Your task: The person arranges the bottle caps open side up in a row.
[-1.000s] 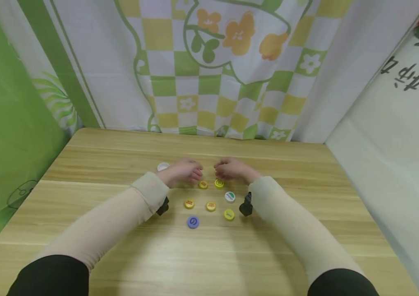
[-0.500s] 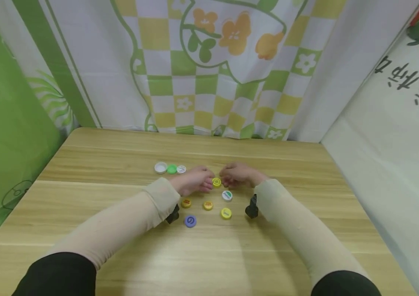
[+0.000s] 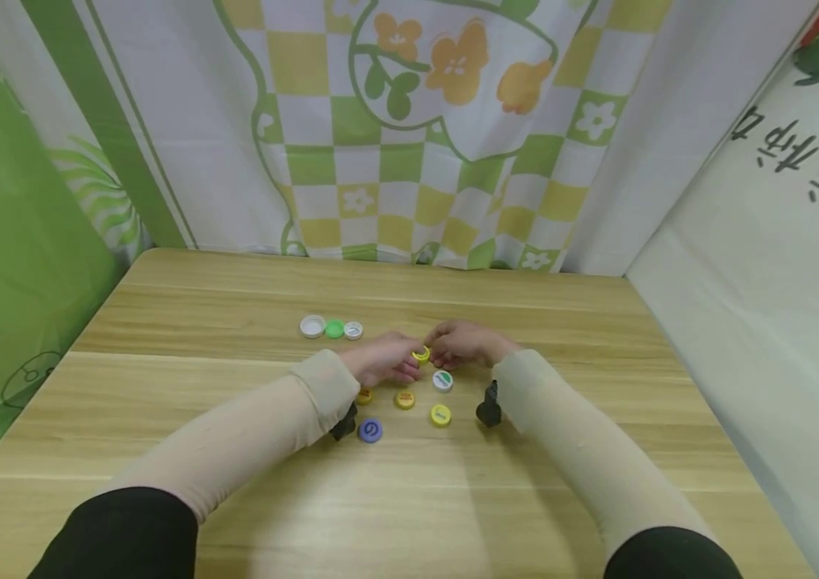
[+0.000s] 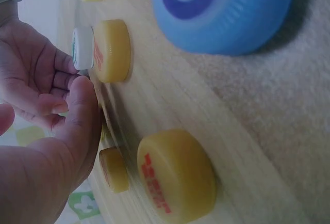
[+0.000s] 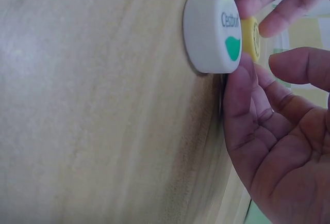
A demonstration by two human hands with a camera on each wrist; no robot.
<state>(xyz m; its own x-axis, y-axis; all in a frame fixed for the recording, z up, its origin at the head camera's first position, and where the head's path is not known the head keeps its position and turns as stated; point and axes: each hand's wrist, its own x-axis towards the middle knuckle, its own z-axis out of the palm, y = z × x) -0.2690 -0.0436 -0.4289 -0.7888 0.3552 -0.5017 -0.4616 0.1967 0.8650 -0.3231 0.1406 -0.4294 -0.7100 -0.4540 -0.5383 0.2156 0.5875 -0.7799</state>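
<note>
My left hand (image 3: 389, 359) pinches the edge of a yellow bottle cap (image 3: 421, 355) at the middle of the table, its thumb covering part of the top. Just across from it is my right hand (image 3: 463, 344), its loosely bent fingers right at the cap's other side and a gap showing between thumb and fingers. A white bottle cap (image 5: 211, 31) with a green mark stands close by the right fingertips. Beneath the left hand sits an orange bottle cap (image 4: 113, 170), which the hand hides in the head view.
Two more orange caps (image 3: 405, 400), a second yellow cap (image 3: 441, 416) and a purple-blue cap (image 3: 370, 430) lie nearer the front. Behind the left wrist is a row: a large white cap (image 3: 313, 326), a green cap (image 3: 334, 329) and a small white cap (image 3: 354, 330).
My left hand has moved right, away from the row of caps and over an orange one, to the yellow cap. The right hand shifted slightly right, then back towards the cap.
</note>
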